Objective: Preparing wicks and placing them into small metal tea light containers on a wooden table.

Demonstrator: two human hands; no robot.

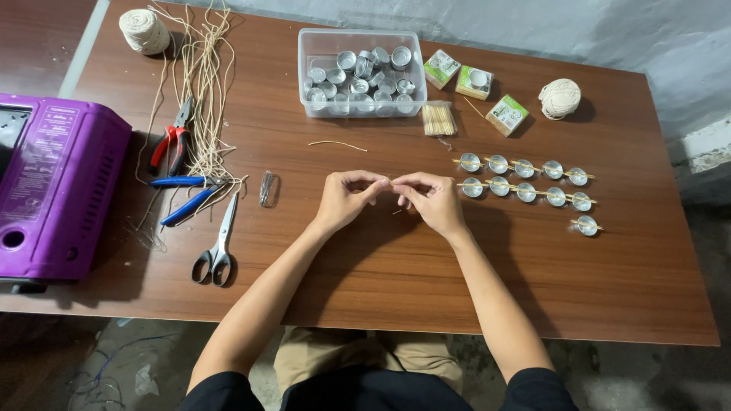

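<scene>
Head view: left hand (346,199) and right hand (432,199) meet fingertip-to-fingertip above the table (381,289).

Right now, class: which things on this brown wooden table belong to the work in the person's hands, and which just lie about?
In use:
left hand and right hand, pinching something small between them
silver metal cups on sticks
clear plastic tub of cups
cut cream string lengths

Lying about:
grey-handled scissors
red-handled pliers
purple plastic machine

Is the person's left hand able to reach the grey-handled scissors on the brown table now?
Probably yes: the grey-handled scissors lie uncovered, left of the left hand, with bare table between, though its fingers pinch something small.
</scene>
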